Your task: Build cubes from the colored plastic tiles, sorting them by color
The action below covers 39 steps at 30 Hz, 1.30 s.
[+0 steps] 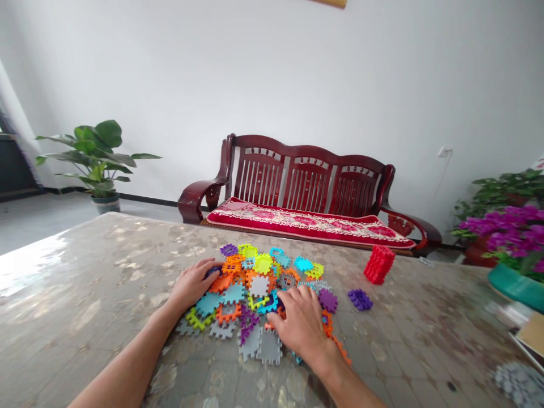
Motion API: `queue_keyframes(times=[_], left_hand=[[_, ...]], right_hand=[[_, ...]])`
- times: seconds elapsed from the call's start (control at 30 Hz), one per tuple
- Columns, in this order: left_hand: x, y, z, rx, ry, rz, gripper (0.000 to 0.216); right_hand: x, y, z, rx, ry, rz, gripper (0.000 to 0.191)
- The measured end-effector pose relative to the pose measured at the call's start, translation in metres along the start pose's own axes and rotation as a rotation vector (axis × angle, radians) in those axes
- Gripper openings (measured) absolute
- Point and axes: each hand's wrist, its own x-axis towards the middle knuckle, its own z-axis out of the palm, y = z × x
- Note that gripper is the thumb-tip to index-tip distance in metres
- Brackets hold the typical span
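Note:
A loose heap of interlocking plastic puzzle tiles [259,286] in orange, blue, yellow-green, grey and purple lies on the table. My left hand [196,282] is at the heap's left edge, a dark purple tile [211,272] between its thumb and fingers. Over the heap's right side rests my right hand [301,317], thumb and index finger apart, with tiles under it partly hidden. A purple triangular tile [249,323] lies left of that hand, and a round-looking purple tile [327,300] to its right.
Right of the heap are a small purple tile stack [360,300] and a tall, slightly leaning red stack [379,264]. Grey tiles [519,384] sit at the lower right, below a teal flowerpot [516,287]. A wooden bench [308,175] stands beyond the patterned table [106,283].

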Motion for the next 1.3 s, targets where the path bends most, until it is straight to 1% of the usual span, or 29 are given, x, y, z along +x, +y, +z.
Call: queue_keyframes(times=[0.17, 0.23, 0.33, 0.57, 0.67, 0.8, 0.87, 0.93, 1.07, 1.13, 1.23, 1.3], left_hand=[[0.001, -0.003, 0.003, -0.012, 0.010, 0.001, 0.043], [0.001, -0.003, 0.003, -0.012, 0.009, 0.006, 0.044], [0.001, -0.003, 0.003, -0.011, 0.004, 0.008, 0.044], [0.002, -0.006, 0.006, -0.028, 0.028, 0.011, 0.043], [0.002, -0.007, 0.006, -0.021, 0.016, 0.007, 0.043], [0.002, -0.006, 0.004, -0.023, -0.005, 0.009, 0.045], [0.002, -0.004, 0.003, -0.024, -0.003, 0.008, 0.045], [0.001, -0.003, 0.002, -0.022, 0.000, 0.008, 0.045], [0.001, -0.001, 0.001, -0.011, -0.001, 0.004, 0.045], [0.001, -0.002, 0.001, -0.010, 0.001, 0.006, 0.044], [0.002, -0.005, 0.003, -0.007, 0.009, 0.008, 0.045], [0.003, -0.007, 0.004, -0.002, 0.005, 0.007, 0.046]], right_hand=[[0.012, -0.016, -0.007, -0.069, -0.133, 0.088, 0.035], [0.017, -0.024, -0.011, -0.089, -0.190, 0.100, 0.039], [0.023, -0.033, -0.013, -0.116, -0.233, 0.106, 0.045], [0.028, -0.034, -0.009, -0.124, -0.220, 0.141, 0.052], [0.028, -0.033, -0.016, -0.109, -0.200, 0.133, 0.060], [0.027, -0.028, -0.029, -0.090, -0.177, 0.072, 0.072], [0.024, -0.016, -0.033, -0.045, -0.142, 0.029, 0.074], [0.021, 0.004, -0.034, 0.032, -0.075, 0.013, 0.072], [0.013, 0.062, -0.027, 0.244, 0.059, 0.164, 0.072], [0.010, 0.093, -0.024, 0.335, 0.159, 0.247, 0.071], [0.005, 0.136, -0.024, 0.368, 0.345, 0.360, 0.071], [0.001, 0.161, -0.027, 0.393, 0.401, 0.459, 0.075]])
